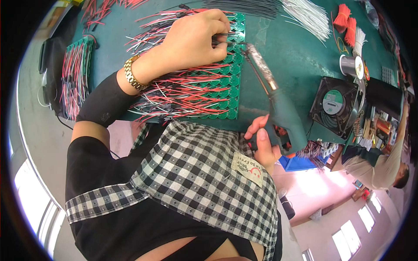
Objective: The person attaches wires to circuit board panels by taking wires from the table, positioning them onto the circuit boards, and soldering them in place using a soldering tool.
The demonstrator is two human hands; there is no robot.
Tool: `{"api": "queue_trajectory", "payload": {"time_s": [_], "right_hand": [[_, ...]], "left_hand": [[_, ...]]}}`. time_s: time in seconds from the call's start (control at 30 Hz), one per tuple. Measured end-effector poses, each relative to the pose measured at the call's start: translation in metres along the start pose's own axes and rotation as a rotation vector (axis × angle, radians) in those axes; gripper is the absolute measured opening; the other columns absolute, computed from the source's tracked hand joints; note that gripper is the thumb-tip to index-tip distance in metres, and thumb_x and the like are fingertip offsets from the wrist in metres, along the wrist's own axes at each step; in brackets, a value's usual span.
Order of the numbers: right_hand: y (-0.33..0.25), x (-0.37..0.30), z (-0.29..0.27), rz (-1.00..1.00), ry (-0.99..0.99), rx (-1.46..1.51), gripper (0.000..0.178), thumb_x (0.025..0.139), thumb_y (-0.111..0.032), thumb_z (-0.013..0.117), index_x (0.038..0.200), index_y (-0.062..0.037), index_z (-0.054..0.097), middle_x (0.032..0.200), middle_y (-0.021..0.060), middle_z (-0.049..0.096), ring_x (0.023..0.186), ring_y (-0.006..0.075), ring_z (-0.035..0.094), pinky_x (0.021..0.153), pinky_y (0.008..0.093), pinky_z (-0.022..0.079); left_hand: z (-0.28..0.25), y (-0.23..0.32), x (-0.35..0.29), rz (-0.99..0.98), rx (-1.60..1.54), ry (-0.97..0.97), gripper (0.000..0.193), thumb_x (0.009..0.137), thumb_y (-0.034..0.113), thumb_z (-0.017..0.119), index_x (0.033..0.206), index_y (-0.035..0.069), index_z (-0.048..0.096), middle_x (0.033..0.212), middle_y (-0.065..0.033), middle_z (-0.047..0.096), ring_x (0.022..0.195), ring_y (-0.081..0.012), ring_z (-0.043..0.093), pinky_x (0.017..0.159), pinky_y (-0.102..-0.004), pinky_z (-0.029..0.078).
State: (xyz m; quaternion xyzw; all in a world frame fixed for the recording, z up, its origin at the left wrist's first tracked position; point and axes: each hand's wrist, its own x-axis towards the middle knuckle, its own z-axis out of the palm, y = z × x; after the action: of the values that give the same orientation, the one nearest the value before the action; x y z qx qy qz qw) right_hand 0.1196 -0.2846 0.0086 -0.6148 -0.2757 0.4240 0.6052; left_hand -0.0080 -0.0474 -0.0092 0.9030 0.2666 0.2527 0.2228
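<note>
A panel of small round green circuit boards point(234, 82) lies before me, with red, white and black wires fanning out to its left. Over the panel's upper part, my left hand point(198, 41) is closed in a pinch on a thin black wire point(235, 43), its end at the boards' right edge. My right hand point(264, 141) grips the green handle of a soldering gun point(291, 119). The gun's worn metal barrel slants up and left, bringing its tip close to the end of that wire; whether they touch I cannot tell.
Another wired panel point(89, 56) is at the far left. Black wires point(248, 5), white wires point(307, 17) and red bundles point(342, 15) lie along the back. A solder spool point(350, 66) and a fan point(333, 102) stand right, above a blue bin point(300, 163). Another person point(370, 167) is beyond.
</note>
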Motion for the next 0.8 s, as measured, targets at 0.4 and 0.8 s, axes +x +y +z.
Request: {"api": "queue_trajectory", "payload": {"time_s": [0.4, 0.8], "right_hand": [[0.026, -0.006, -0.021, -0.122, 0.024, 0.214, 0.046, 0.084, -0.019, 0.057, 0.123, 0.0015, 0.041, 0.077, 0.0144, 0.054, 0.059, 0.0192, 0.052, 0.055, 0.0309, 0.047], [0.033, 0.008, -0.011, -0.111, -0.002, 0.284, 0.057, 0.085, -0.029, 0.063, 0.126, 0.0012, 0.039, 0.084, 0.0115, 0.052, 0.071, 0.0204, 0.054, 0.065, 0.0326, 0.048]], "left_hand": [[0.007, -0.011, 0.007, 0.040, 0.007, 0.032, 0.010, 0.068, 0.009, 0.064, 0.071, 0.002, 0.058, 0.090, -0.0011, 0.061, 0.060, -0.0168, 0.058, 0.059, -0.0282, 0.048], [0.006, -0.020, 0.035, 0.035, -0.027, -0.025, 0.010, 0.070, 0.005, 0.064, 0.074, 0.001, 0.057, 0.095, -0.0038, 0.061, 0.060, -0.0123, 0.054, 0.056, -0.0244, 0.046]]}}
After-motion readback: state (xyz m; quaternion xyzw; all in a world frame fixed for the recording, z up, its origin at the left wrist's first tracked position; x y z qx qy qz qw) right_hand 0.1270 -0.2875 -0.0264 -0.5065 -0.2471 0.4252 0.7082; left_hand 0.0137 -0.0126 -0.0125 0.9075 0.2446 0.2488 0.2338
